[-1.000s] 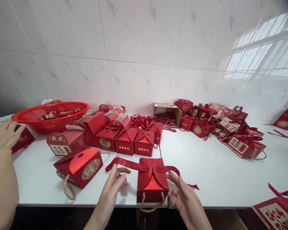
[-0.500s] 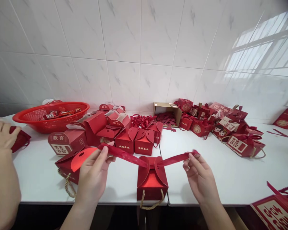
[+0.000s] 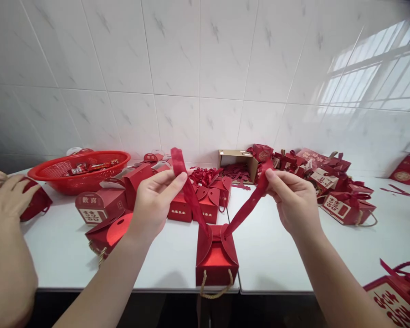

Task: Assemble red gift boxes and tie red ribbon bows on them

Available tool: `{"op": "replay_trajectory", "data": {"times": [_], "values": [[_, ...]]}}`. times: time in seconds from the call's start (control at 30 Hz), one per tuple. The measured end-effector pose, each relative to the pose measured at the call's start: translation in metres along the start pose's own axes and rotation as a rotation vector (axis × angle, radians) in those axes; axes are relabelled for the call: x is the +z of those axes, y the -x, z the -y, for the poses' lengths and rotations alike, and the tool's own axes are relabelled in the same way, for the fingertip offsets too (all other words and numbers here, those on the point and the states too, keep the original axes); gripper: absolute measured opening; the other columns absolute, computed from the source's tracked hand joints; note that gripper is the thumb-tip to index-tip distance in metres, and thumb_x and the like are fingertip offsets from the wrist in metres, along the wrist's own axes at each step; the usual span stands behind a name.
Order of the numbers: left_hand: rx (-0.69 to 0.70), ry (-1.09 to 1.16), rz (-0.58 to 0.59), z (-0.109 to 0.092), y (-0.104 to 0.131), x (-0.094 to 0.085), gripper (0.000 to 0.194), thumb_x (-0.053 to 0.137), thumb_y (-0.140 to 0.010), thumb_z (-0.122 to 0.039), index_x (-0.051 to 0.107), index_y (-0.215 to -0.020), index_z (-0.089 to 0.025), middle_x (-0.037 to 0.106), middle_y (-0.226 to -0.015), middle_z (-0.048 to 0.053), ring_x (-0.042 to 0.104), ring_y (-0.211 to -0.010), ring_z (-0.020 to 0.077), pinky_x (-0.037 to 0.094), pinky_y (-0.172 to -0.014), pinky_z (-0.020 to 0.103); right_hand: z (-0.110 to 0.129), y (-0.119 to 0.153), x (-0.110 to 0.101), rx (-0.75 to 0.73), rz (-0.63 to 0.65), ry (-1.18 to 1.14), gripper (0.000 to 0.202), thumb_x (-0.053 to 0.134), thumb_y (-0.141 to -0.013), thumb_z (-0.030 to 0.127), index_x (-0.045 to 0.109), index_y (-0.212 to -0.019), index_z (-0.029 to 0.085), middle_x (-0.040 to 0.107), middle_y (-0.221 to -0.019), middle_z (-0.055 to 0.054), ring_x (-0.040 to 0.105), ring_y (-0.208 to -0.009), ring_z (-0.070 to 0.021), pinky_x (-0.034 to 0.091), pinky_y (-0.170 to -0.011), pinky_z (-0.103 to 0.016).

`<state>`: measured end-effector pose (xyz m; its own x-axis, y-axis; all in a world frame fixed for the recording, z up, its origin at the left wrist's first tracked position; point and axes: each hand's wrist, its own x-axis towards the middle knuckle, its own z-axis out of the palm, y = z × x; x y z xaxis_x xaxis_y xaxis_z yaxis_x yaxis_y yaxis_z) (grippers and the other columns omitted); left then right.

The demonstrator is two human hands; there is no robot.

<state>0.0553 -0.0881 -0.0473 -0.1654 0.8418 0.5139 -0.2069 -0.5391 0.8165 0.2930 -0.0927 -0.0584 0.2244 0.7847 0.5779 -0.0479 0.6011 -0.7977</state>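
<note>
A small red gift box [image 3: 217,255] with a rope handle stands at the table's front edge, its flaps folded together on top. A red ribbon [image 3: 248,205] passes through the flaps, and its two ends rise in a V. My left hand [image 3: 157,200] pinches one end between thumb and fingers, up and left of the box. The other end is pinched by my right hand [image 3: 292,196], up and right of it. Neither hand touches the box itself.
At left another person's hand [image 3: 8,196] is on a red box. Behind are a red basket [image 3: 78,182] of sweets, red boxes [image 3: 100,202], a carton [image 3: 253,168] of ribbons and piled finished boxes [image 3: 345,207]. A red package [image 3: 396,296] lies front right.
Both my hands have risen with the ribbon ends and come somewhat closer together. The ribbon now slopes up steeply instead of spreading low to the sides. The box stays in place.
</note>
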Motion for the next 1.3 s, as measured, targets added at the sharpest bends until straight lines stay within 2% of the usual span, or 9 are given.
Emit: {"op": "replay_trajectory", "data": {"times": [0.2, 0.4, 0.53, 0.63, 0.83, 0.93, 1.1, 1.2, 1.3], "values": [[-0.005, 0.009, 0.114, -0.005, -0.003, 0.017, 0.022, 0.075, -0.073, -0.03, 0.075, -0.091, -0.016, 0.074, -0.087, 0.006, 0.068, -0.089, 0.0204, 0.052, -0.089, 0.036, 0.01, -0.006, 0.018, -0.041, 0.058, -0.116, 0.012, 0.071, -0.077, 0.031, 0.071, -0.084, 0.022, 0.068, -0.075, 0.001, 0.062, -0.066, -0.0114, 0.053, -0.063, -0.027], [-0.018, 0.006, 0.197, -0.012, -0.004, 0.025, 0.017, 0.072, -0.077, -0.033, 0.073, -0.08, -0.017, 0.073, -0.084, 0.005, 0.068, -0.088, 0.0194, 0.051, -0.088, 0.034, 0.015, -0.006, 0.029, -0.034, 0.13, -0.242, 0.012, 0.069, -0.078, 0.028, 0.067, -0.088, 0.022, 0.069, -0.079, 0.001, 0.067, -0.073, -0.0138, 0.056, -0.071, -0.032], [-0.006, -0.004, 0.227, -0.014, -0.005, 0.027, 0.021, 0.067, -0.081, -0.036, 0.072, -0.075, -0.017, 0.071, -0.077, 0.004, 0.066, -0.085, 0.0172, 0.051, -0.082, 0.03, 0.017, -0.008, 0.032, 0.003, 0.119, -0.284, 0.01, 0.065, -0.081, 0.031, 0.065, -0.083, 0.021, 0.066, -0.072, 0.002, 0.066, -0.067, -0.013, 0.056, -0.067, -0.031], [-0.007, -0.009, 0.284, -0.016, -0.003, 0.028, 0.025, 0.062, -0.085, -0.039, 0.07, -0.074, -0.018, 0.066, -0.067, 0.001, 0.063, -0.07, 0.013, 0.051, -0.072, 0.026, 0.017, -0.009, 0.034, 0.048, 0.131, -0.263, 0.01, 0.069, -0.078, 0.028, 0.067, -0.083, 0.02, 0.067, -0.07, 0.002, 0.062, -0.058, -0.0097, 0.052, -0.058, -0.025], [-0.093, -0.206, 0.512, -0.021, 0.004, 0.033, 0.03, 0.064, -0.083, -0.035, 0.062, -0.059, -0.016, 0.056, -0.053, -0.003, 0.052, -0.052, 0.0078, 0.043, -0.051, 0.019, 0.023, -0.002, 0.039, 0.13, 0.327, -0.04, 0.013, 0.066, -0.078, 0.024, 0.071, -0.085, 0.015, 0.058, -0.055, 0.003, 0.045, -0.042, -0.0056, 0.039, -0.042, -0.021], [-0.09, -0.306, 0.531, -0.019, 0.006, 0.034, 0.025, 0.065, -0.082, -0.033, 0.067, -0.063, -0.017, 0.058, -0.055, -0.004, 0.049, -0.049, 0.0062, 0.039, -0.047, 0.018, 0.025, 0.005, 0.041, 0.066, 0.448, -0.051, 0.009, 0.064, -0.078, 0.02, 0.072, -0.081, 0.017, 0.051, -0.051, 0.005, 0.043, -0.045, -0.0056, 0.04, -0.045, -0.021], [-0.163, -0.262, 0.614, -0.015, 0.003, 0.027, 0.021, 0.062, -0.082, -0.029, 0.069, -0.066, -0.017, 0.06, -0.058, -0.003, 0.048, -0.051, 0.0066, 0.04, -0.052, 0.02, 0.019, 0.008, 0.038, -0.061, 0.523, -0.034, 0.014, 0.059, -0.086, 0.021, 0.071, -0.092, 0.02, 0.06, -0.066, 0.001, 0.053, -0.053, -0.0079, 0.046, -0.048, -0.021], [-0.279, -0.164, 0.695, -0.011, 0.0, 0.02, 0.027, 0.057, -0.082, -0.024, 0.065, -0.058, -0.016, 0.058, -0.056, -0.002, 0.049, -0.053, 0.0084, 0.042, -0.057, 0.022, 0.012, 0.004, 0.031, -0.303, 0.576, 0.119, 0.018, 0.053, -0.089, 0.018, 0.069, -0.096, 0.022, 0.067, -0.08, -0.002, 0.063, -0.07, -0.0123, 0.052, -0.062, -0.026], [-0.4, 0.021, 0.614, -0.008, -0.003, 0.015, 0.032, 0.051, -0.083, -0.023, 0.059, -0.052, -0.016, 0.053, -0.053, -0.001, 0.051, -0.057, 0.0106, 0.045, -0.064, 0.023, 0.007, -0.001, 0.025, -0.652, 0.592, 0.356, 0.025, 0.048, -0.09, 0.01, 0.068, -0.099, 0.021, 0.069, -0.092, -0.006, 0.064, -0.087, -0.0161, 0.054, -0.074, -0.03]]}}
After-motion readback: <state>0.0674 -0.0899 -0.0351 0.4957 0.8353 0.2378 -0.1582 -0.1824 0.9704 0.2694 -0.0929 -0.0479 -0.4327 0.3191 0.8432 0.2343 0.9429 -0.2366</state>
